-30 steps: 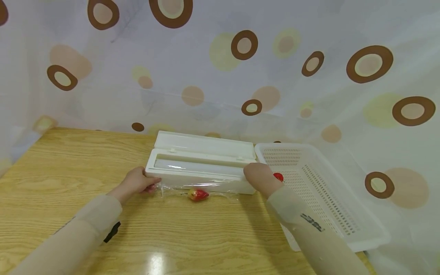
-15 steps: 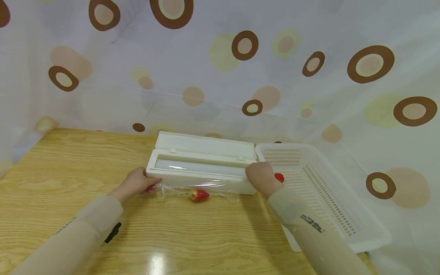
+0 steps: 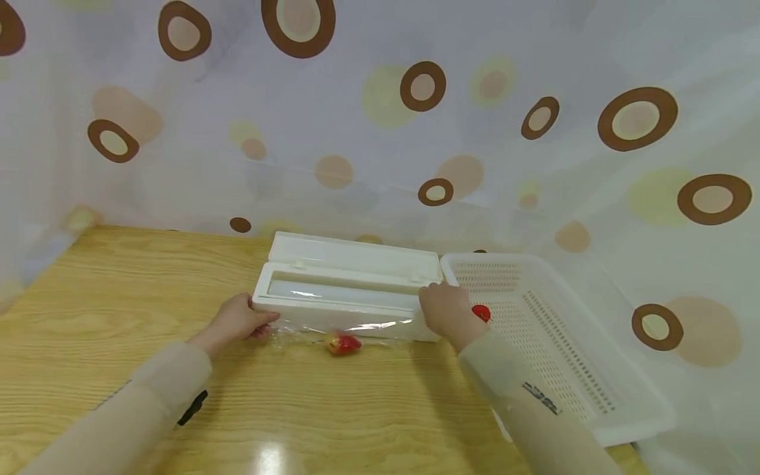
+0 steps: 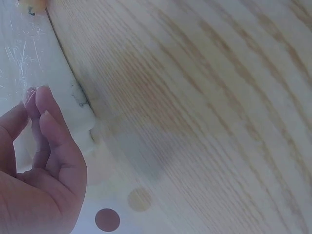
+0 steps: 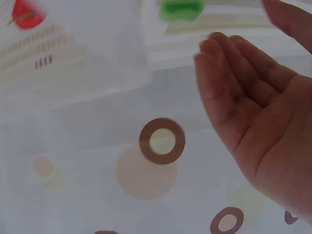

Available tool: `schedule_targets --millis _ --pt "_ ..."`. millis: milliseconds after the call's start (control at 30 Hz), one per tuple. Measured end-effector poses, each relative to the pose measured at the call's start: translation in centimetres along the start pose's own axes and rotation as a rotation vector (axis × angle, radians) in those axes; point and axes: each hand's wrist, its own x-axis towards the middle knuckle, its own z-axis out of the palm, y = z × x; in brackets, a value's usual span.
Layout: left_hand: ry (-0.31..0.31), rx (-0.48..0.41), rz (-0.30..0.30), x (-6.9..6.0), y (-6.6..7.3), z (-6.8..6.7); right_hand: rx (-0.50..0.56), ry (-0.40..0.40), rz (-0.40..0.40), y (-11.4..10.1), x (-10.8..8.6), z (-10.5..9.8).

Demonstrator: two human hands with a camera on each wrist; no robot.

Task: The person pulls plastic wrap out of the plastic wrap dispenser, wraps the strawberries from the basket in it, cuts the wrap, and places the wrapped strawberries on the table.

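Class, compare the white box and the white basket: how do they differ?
Shape: the white box is long and narrow, while the white basket is wider.
Walls: the box's front is solid; the basket's sides are slotted.
Top: the box has a lid, standing open; the basket shows none.
Contents: the box holds a pale roll, the basket a small red item.
Shared: both are white and stand on the wooden table.

Centre of the frame: box (image 3: pixel 329 315) on the table (image 3: pixel 332 415), roll (image 3: pixel 338 291) inside, lid (image 3: pixel 353 254) behind. Film (image 3: pixel 291 335) along the box's front, fruit (image 3: pixel 343 344) just before the box. Left hand (image 3: pixel 237 318) at the box's left end, right hand (image 3: pixel 446 311) at its right end. Right of the frame: basket (image 3: pixel 531 343), second fruit (image 3: pixel 481 313) in its left side. Across the top: curtain (image 3: pixel 356 132), behind everything.
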Motion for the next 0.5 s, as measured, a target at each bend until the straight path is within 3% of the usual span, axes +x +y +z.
schedule_targets --millis 133,300,367,500 --pt "0.007 0.004 -0.015 0.0 -0.1 0.1 0.078 0.021 -0.036 -2.3 -0.1 0.5" --pt "-0.009 -0.009 -0.017 0.0 -0.3 0.1 -0.032 0.133 -0.019 -4.0 -0.4 1.4" --pt "-0.034 -0.033 -0.011 -0.1 -0.4 0.1 -0.037 0.175 -0.009 -4.3 -0.5 1.4" --pt "-0.131 -0.132 0.02 -0.3 -0.7 0.0 0.003 0.183 0.0 -4.6 -0.7 1.6"
